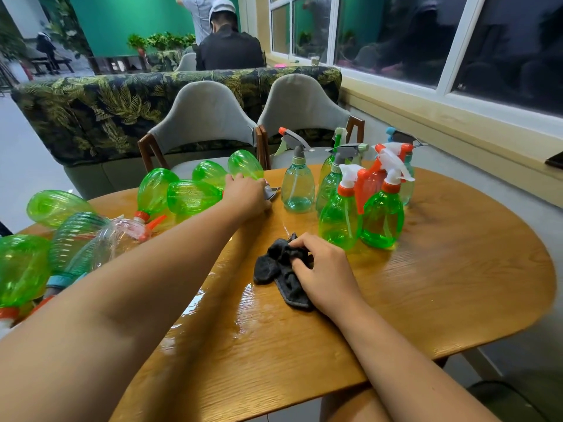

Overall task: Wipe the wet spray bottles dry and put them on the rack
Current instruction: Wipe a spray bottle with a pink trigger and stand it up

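Spray bottles lying on their sides crowded the bench around and to the left of the left hand. They were mostly bright green, with a clear one and a ribbed one nearer the person. Beyond and to the right of the right hand, a second lot of upright bottles stood close together, green and teal with orange, white and grey sprayers. The split looked like a sorting: lying ones probably waiting to be wiped, standing ones probably done.

The left hand reached forward with the arm stretched and its fingers folded down over a grey trigger head. That is the narrow part of a bottle and the easiest place to lift it. Two green bottles met under that hand, and which one owned the trigger could not be told.

The right hand rested near the person with its fingers curled into a crumpled dark grey cloth, pinning it to the bench. Kept there, the cloth was ready for the bottle to be drawn back to it.

A puddle shone on the wood between the forearms, so anything set down there would likely get wet again. No rack showed anywhere in view, so where the dried bottles belonged could not be judged.
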